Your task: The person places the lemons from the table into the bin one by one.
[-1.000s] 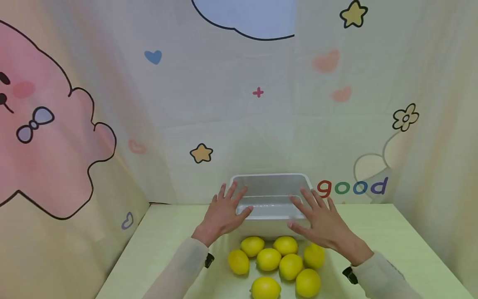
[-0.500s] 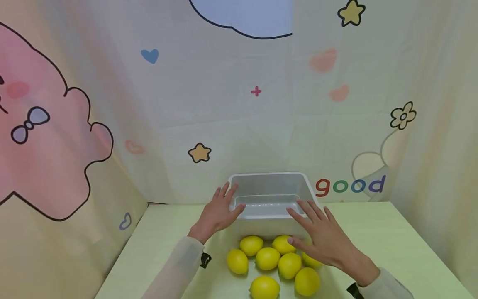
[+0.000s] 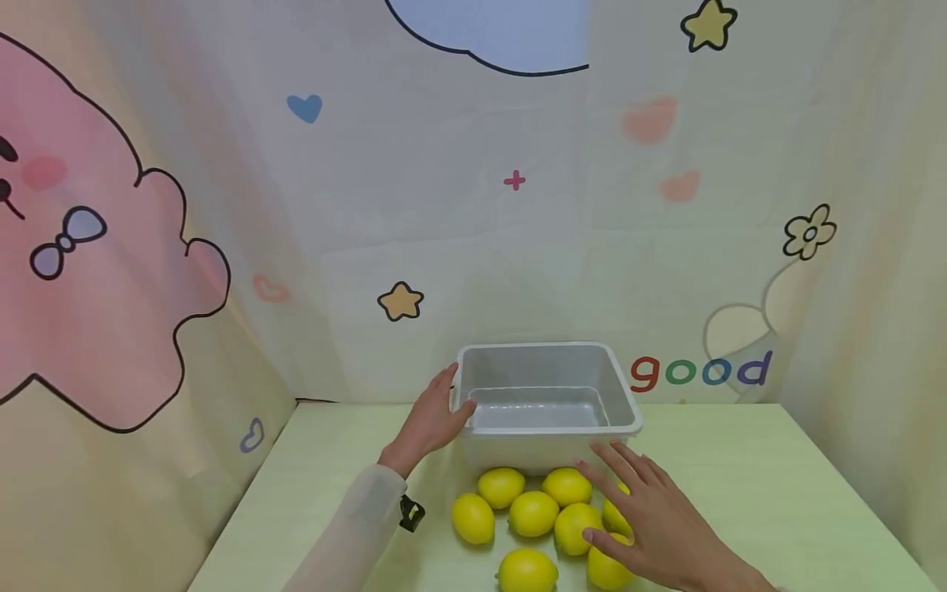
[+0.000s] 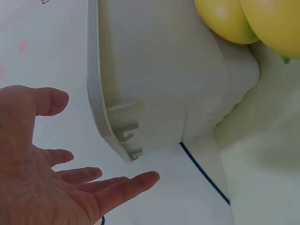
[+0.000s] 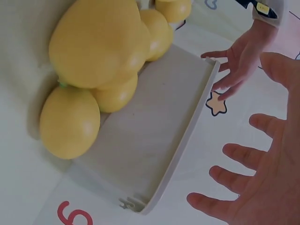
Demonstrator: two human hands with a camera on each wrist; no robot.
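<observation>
A pale, empty rectangular plastic bin [image 3: 536, 449] stands at the back of the table. Several yellow lemons [image 3: 533, 514] lie in a loose group in front of it. My left hand [image 3: 426, 421] is at the bin's left rim with fingers and thumb spread; the left wrist view shows the hand [image 4: 51, 183] around the rim corner, gripping nothing. Above the right-hand lemons hovers my right hand [image 3: 658, 518], fingers spread and holding nothing, partly hiding some of them. In the right wrist view, lemons [image 5: 70, 122] sit beside the bin wall [image 5: 145, 122].
The pale green table [image 3: 747, 477] extends to both sides of the bin. A printed cloth backdrop [image 3: 510, 271] hangs right behind the bin, with side curtains [image 3: 888, 329] at the edges. A black strap [image 3: 411, 513] is on my left wrist.
My right hand has come back from over the bin toward the lemons. My left hand has shifted left, from over the bin to its left rim. Bin and lemons stay put.
</observation>
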